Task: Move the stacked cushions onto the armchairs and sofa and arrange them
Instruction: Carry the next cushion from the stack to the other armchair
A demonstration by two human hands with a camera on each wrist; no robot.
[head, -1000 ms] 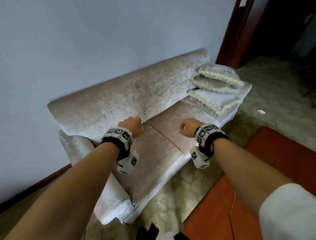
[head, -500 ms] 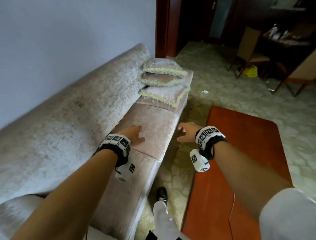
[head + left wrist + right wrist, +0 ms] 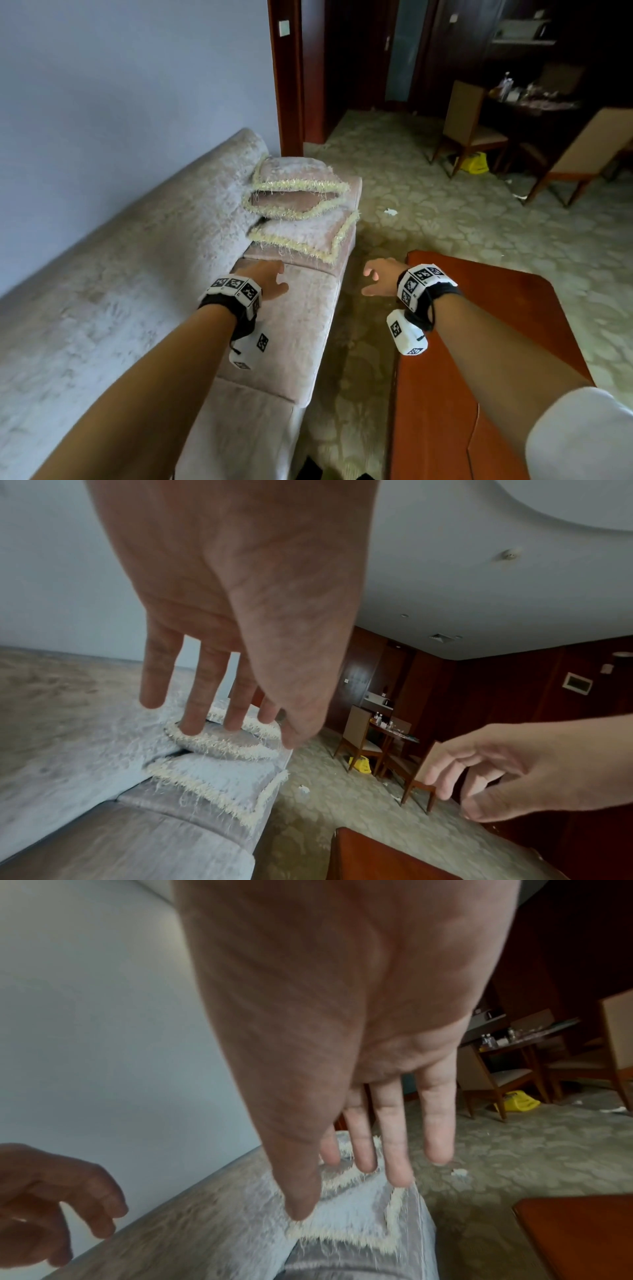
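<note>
Three pale pink cushions (image 3: pixel 298 202) with cream fringe lie stacked at the far end of the long beige sofa (image 3: pixel 137 291); the stack (image 3: pixel 222 764) also shows in the left wrist view and the stack (image 3: pixel 359 1213) in the right wrist view. My left hand (image 3: pixel 270 284) hovers over the sofa seat just short of the stack, fingers spread and empty. Level with it, my right hand (image 3: pixel 376 281) hangs over the floor beside the sofa's front edge, fingers loose and holding nothing. Both hands are apart from the cushions.
A red-brown wooden table (image 3: pixel 479 377) stands close on the right, leaving a narrow strip of patterned carpet (image 3: pixel 359 342) beside the sofa. Beyond are a doorway (image 3: pixel 359 68), wooden chairs (image 3: pixel 472 130), a cluttered desk and a yellow bag (image 3: pixel 474 162).
The view has swung along the sofa toward the cushion stack. Both hands have come nearer to it and their fingers have opened out.
</note>
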